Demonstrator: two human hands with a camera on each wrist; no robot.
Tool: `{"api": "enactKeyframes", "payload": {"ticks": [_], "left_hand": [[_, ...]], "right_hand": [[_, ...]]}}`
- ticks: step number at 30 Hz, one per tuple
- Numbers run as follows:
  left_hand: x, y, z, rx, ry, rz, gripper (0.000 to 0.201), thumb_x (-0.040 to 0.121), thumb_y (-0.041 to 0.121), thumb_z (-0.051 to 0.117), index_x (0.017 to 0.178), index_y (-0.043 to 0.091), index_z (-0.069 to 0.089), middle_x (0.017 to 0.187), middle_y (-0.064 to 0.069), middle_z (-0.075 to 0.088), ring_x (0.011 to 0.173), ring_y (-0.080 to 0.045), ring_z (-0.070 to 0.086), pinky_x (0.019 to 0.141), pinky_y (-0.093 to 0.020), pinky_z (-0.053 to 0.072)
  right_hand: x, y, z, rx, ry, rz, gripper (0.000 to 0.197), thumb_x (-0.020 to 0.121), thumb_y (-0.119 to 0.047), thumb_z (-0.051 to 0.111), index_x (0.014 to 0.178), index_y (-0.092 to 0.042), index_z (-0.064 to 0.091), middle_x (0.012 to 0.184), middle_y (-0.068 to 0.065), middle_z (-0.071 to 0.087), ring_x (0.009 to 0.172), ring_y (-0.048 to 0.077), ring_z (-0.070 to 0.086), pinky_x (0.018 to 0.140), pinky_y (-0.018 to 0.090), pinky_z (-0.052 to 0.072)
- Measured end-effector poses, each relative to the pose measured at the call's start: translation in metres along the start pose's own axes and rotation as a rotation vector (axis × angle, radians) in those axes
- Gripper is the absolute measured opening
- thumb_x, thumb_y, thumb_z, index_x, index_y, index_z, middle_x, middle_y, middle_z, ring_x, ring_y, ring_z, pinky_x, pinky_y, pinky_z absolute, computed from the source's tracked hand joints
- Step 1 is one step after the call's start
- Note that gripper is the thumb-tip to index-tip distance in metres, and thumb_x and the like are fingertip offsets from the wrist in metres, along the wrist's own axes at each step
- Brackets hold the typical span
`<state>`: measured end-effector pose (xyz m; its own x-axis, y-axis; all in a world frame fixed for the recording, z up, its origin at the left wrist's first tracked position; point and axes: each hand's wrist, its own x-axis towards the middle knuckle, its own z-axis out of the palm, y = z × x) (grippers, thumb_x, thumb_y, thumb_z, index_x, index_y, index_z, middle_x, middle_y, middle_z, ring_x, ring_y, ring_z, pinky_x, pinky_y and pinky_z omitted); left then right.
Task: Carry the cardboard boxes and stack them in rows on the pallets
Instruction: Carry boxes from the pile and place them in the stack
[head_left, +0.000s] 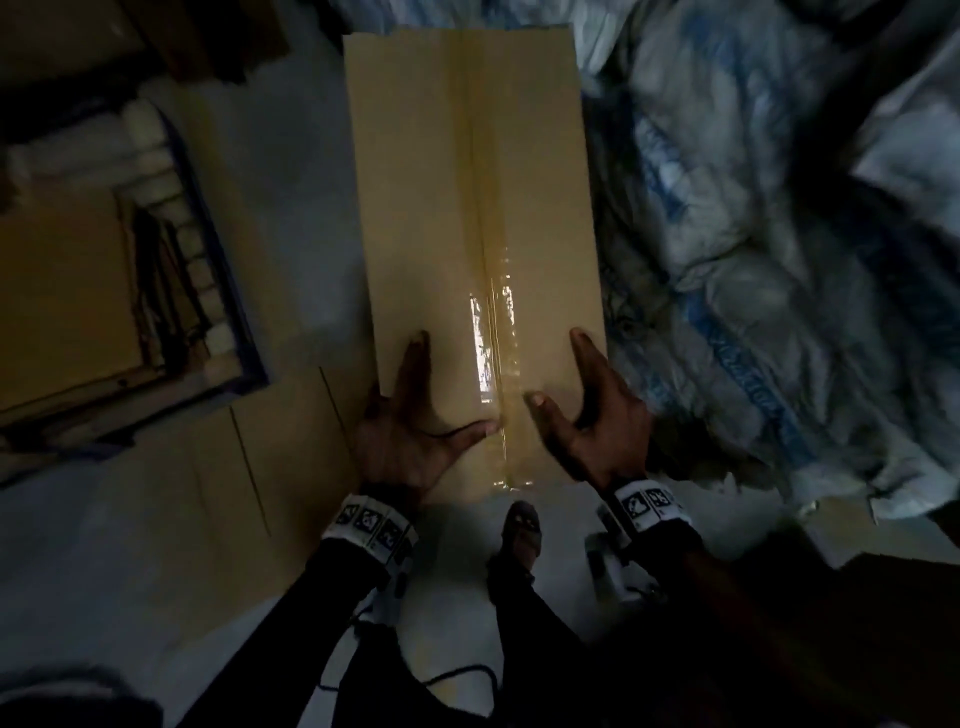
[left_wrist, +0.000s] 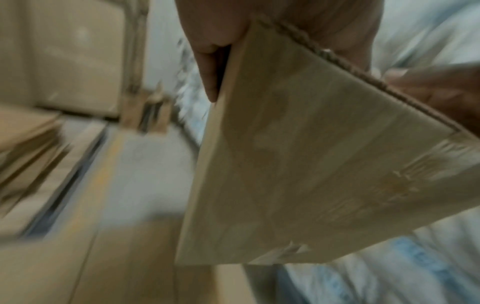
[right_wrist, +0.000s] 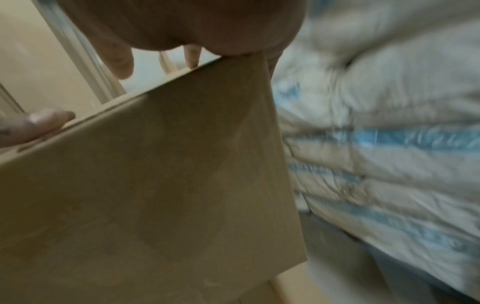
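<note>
Dim grey floor (head_left: 291, 171); white-blue sacks (head_left: 753, 234) piled at 3 o'clock, flattened cardboard (head_left: 270, 441) at 8. Taped cardboard box (head_left: 467, 208) dead centre, pointing to 12, carried between left hand (head_left: 410, 431) and right hand (head_left: 597, 426), fingers straight against its sides, thumbs flat on top.

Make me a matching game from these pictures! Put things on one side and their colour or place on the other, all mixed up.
Things:
1. cardboard box
2. sacks
3. tape
4. foot

Colour or place:
A. white with blue print, piled on the right
B. in a sandal, just past the box's near end
C. brown, between the left hand and the right hand
D. shiny, running down the middle of the box's top

Pairs: 1-C, 2-A, 3-D, 4-B
</note>
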<state>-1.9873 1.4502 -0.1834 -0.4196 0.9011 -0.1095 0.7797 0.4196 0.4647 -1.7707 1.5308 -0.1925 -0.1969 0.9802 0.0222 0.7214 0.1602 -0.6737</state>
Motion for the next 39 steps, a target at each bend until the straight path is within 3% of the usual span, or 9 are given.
{"api": "enactKeyframes", "payload": {"ticks": [4, 8, 13, 18, 22, 27, 32, 35, 39], "left_hand": [[-0.038, -0.013, -0.065, 0.008, 0.029, 0.118, 0.133, 0.058, 0.097, 0.053, 0.164, 0.031, 0.005, 0.168, 0.01, 0.022, 0.122, -0.043, 0.057, 0.094, -0.05, 0.052], [-0.084, -0.043, -0.122, -0.136, -0.039, 0.114, 0.133, 0.051, 0.093, 0.068, 0.158, 0.054, -0.001, 0.156, -0.009, 0.043, 0.125, -0.037, 0.055, 0.1, -0.044, 0.048], [-0.133, -0.086, -0.171, -0.199, -0.073, 0.329, 0.123, 0.043, 0.102, 0.059, 0.147, 0.073, 0.0, 0.145, -0.015, 0.048, 0.123, -0.037, 0.055, 0.098, -0.047, 0.05], [-0.173, -0.089, -0.198, -0.337, -0.028, 0.526, 0.126, 0.041, 0.102, 0.062, 0.153, 0.063, 0.019, 0.14, -0.011, 0.055, 0.12, -0.033, 0.058, 0.094, -0.049, 0.054], [-0.211, -0.078, -0.216, -0.385, -0.055, 0.672, 0.125, 0.044, 0.098, 0.068, 0.153, 0.062, 0.019, 0.135, -0.015, 0.056, 0.125, -0.034, 0.056, 0.098, -0.044, 0.053], [-0.278, -0.064, -0.234, -0.403, -0.11, 0.864, 0.124, 0.047, 0.102, 0.062, 0.154, 0.062, 0.013, 0.147, -0.015, 0.05, 0.136, -0.035, 0.048, 0.108, -0.046, 0.047], [-0.385, -0.063, -0.249, -0.455, -0.049, 1.157, 0.123, 0.054, 0.099, 0.063, 0.158, 0.042, 0.032, 0.155, 0.001, 0.049, 0.136, -0.027, 0.051, 0.11, -0.039, 0.043], [-0.474, -0.076, -0.246, -0.48, -0.036, 1.324, 0.119, 0.058, 0.095, 0.063, 0.157, 0.032, 0.039, 0.152, -0.002, 0.051, 0.129, -0.034, 0.056, 0.105, -0.041, 0.046], [-0.596, -0.105, -0.231, -0.509, -0.175, 1.482, 0.119, 0.06, 0.098, 0.059, 0.158, 0.034, 0.035, 0.152, -0.01, 0.049, 0.133, -0.036, 0.053, 0.113, -0.047, 0.044]], "right_hand": [[-0.057, -0.065, -0.02, 0.026, 0.18, -0.058, 0.083, 0.086, -0.062, 0.072, 0.157, -0.036, 0.037, 0.156, -0.012, 0.047, 0.142, 0.008, 0.046, 0.115, 0.037, 0.044], [-0.128, -0.123, -0.02, -0.021, 0.313, -0.007, 0.087, 0.084, -0.066, 0.072, 0.157, -0.042, 0.033, 0.156, -0.011, 0.048, 0.141, 0.011, 0.047, 0.117, 0.036, 0.041], [-0.224, -0.193, -0.02, 0.014, 0.492, 0.092, 0.084, 0.082, -0.064, 0.075, 0.155, -0.048, 0.035, 0.153, -0.02, 0.048, 0.138, 0.004, 0.049, 0.113, 0.037, 0.046], [-0.303, -0.241, -0.048, -0.052, 0.616, 0.165, 0.087, 0.079, -0.068, 0.074, 0.155, -0.046, 0.036, 0.152, -0.014, 0.05, 0.132, 0.003, 0.048, 0.109, 0.025, 0.04], [-0.365, -0.259, -0.069, -0.137, 0.749, 0.225, 0.088, 0.08, -0.066, 0.076, 0.154, -0.048, 0.035, 0.148, -0.004, 0.056, 0.131, 0.017, 0.056, 0.107, 0.038, 0.05], [-0.465, -0.279, -0.087, -0.176, 0.925, 0.258, 0.087, 0.081, -0.064, 0.077, 0.155, -0.043, 0.037, 0.152, -0.01, 0.053, 0.137, 0.012, 0.052, 0.111, 0.043, 0.048], [-0.601, -0.301, -0.095, -0.199, 1.114, 0.292, 0.086, 0.082, -0.061, 0.078, 0.155, -0.038, 0.04, 0.153, -0.019, 0.049, 0.138, 0.002, 0.049, 0.112, 0.039, 0.047], [-0.707, -0.307, -0.083, -0.185, 1.201, 0.385, 0.088, 0.083, -0.062, 0.078, 0.157, -0.039, 0.036, 0.154, -0.019, 0.046, 0.139, 0.0, 0.046, 0.112, 0.04, 0.048], [-0.855, -0.321, -0.056, -0.242, 1.343, 0.521, 0.092, 0.082, -0.057, 0.082, 0.158, -0.033, 0.036, 0.157, -0.017, 0.045, 0.142, 0.001, 0.043, 0.112, 0.04, 0.048]]}}
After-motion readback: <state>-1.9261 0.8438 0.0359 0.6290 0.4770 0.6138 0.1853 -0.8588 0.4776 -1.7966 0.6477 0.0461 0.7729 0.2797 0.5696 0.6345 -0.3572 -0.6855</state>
